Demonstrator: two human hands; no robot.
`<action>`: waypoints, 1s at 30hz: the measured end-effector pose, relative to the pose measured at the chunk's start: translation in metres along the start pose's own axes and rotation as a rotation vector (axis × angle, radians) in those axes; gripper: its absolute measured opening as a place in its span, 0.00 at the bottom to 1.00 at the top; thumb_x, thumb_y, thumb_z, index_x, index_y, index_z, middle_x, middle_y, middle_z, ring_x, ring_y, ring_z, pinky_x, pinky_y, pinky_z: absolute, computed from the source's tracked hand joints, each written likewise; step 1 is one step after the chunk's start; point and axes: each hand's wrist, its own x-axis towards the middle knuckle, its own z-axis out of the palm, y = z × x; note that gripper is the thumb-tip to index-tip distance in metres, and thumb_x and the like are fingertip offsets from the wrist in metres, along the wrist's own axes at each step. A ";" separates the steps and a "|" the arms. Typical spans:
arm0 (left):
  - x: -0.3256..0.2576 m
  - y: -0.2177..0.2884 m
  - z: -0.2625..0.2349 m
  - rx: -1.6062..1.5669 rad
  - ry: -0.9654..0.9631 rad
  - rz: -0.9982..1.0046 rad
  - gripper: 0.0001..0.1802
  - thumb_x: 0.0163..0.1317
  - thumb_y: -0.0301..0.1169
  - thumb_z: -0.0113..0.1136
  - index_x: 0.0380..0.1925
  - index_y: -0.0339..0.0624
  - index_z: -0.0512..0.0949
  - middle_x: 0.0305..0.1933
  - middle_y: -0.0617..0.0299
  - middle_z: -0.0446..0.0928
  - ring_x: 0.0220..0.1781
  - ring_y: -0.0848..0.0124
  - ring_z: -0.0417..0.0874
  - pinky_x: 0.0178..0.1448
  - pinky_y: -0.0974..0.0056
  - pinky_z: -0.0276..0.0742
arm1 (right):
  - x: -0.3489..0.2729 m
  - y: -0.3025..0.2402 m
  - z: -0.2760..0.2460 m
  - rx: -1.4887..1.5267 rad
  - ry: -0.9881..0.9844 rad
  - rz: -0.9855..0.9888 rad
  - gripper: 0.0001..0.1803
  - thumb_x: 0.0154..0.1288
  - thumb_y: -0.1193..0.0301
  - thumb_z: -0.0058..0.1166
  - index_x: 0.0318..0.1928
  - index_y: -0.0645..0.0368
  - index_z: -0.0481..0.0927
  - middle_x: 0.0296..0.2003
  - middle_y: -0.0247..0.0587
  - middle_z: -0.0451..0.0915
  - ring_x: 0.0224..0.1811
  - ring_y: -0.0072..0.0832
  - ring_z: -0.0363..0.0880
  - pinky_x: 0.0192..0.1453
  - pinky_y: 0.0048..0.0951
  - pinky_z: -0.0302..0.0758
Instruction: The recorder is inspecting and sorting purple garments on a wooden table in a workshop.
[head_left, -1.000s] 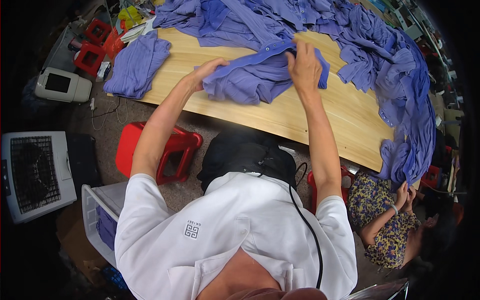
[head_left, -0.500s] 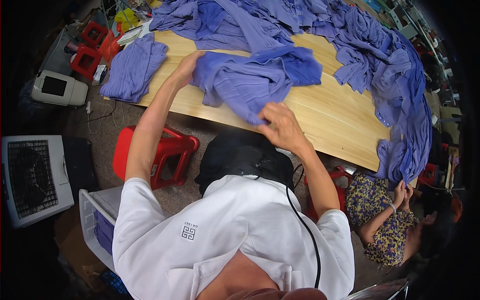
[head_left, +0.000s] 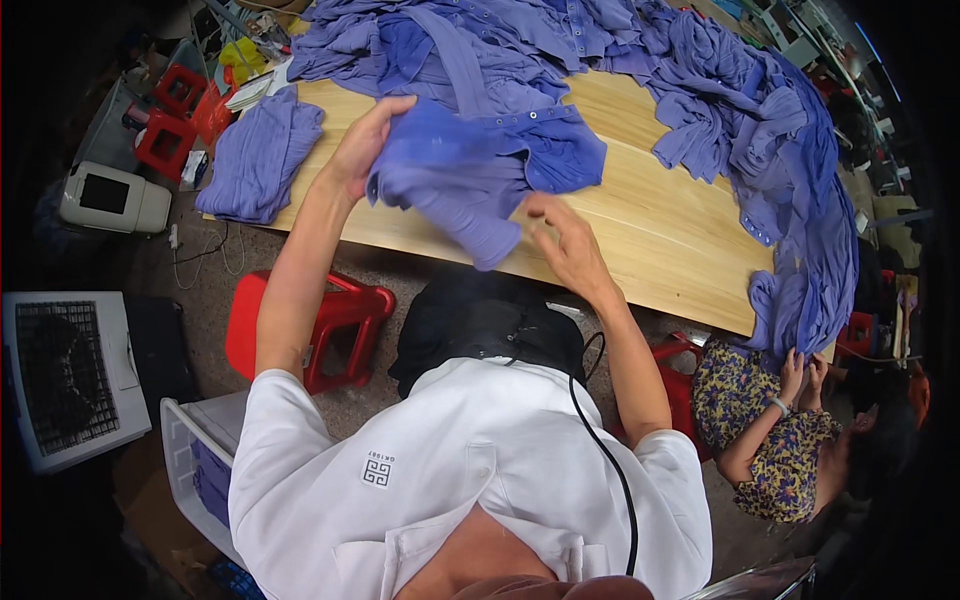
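The violet-blue garment (head_left: 450, 170), its placket fitted with snap-type fasteners, is located over the front middle of the wood-grain surface (head_left: 660, 240). The left hand (head_left: 360, 155) has its grip closed around the garment's left side. The right hand (head_left: 570, 250) is positioned beside the lower right fold, fingers curled and grip narrow; whether it holds the fabric cannot be told because of blur.

A folded garment (head_left: 262, 160) lies at the surface's left end. A heap of matching garments (head_left: 780, 150) covers the far side and curves down the right end, where a co-worker's hands (head_left: 803, 380) are at the fabric.

Container: a white plastic bin (head_left: 178, 440) at lower left holds violet-blue fabric (head_left: 212, 483).

Edges: the lower fold reaches the surface's near edge. Wood grain shows as a broad area between garment and right-hand heap, and as a narrower strip toward the folded garment. A red stool (head_left: 252, 325) stands in front of the near edge.
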 end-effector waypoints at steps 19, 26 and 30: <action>-0.173 -0.103 0.121 1.331 -0.211 0.337 0.10 0.77 0.34 0.59 0.43 0.36 0.79 0.52 0.45 0.89 0.34 0.46 0.87 0.33 0.47 0.82 | -0.052 0.044 -0.077 -0.285 0.621 -0.002 0.28 0.80 0.85 0.38 0.74 0.67 0.79 0.69 0.53 0.83 0.73 0.40 0.81 0.80 0.39 0.73; -0.163 -0.137 0.094 1.161 -0.049 0.123 0.12 0.83 0.35 0.55 0.41 0.37 0.74 0.26 0.39 0.74 0.29 0.36 0.77 0.32 0.42 0.67 | -0.103 0.064 -0.099 -0.277 0.544 0.201 0.16 0.83 0.72 0.45 0.57 0.70 0.81 0.51 0.51 0.85 0.52 0.38 0.84 0.63 0.33 0.78; -0.159 -0.119 0.136 1.041 -0.229 0.392 0.14 0.81 0.34 0.57 0.37 0.35 0.73 0.29 0.44 0.74 0.31 0.44 0.78 0.38 0.47 0.68 | -0.070 0.060 -0.122 -0.428 0.790 0.046 0.18 0.83 0.63 0.48 0.53 0.70 0.79 0.45 0.55 0.81 0.49 0.49 0.82 0.59 0.43 0.77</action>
